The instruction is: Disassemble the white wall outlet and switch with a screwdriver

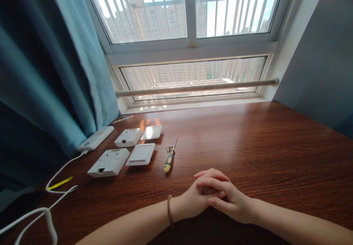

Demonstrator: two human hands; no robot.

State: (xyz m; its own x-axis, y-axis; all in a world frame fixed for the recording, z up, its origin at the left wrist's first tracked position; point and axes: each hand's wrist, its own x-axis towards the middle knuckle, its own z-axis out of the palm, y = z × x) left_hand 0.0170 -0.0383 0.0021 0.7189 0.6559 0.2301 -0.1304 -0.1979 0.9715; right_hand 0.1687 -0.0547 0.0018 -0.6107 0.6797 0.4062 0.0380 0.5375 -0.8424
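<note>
Screwdriver [169,159] lies on the wooden desk [248,138], ahead and left of the clasped hands, its tip toward the window [149,20], small screws [167,149] beside it. Farther left sit white boxes [110,160] and white plates [141,154] (two of each), then a white device [96,139] beside the curtain [79,53], its cable [52,177] looping past a yellow strip [62,182]. Left hand [196,197] and right hand [234,201] press together, fingers interlaced, each gripping the other.

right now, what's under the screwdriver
Wood-grain tabletop shows around the black-and-yellow screwdriver, with small screws just left of it. The strip directly beneath its handle is covered, so it can't be seen.
</note>
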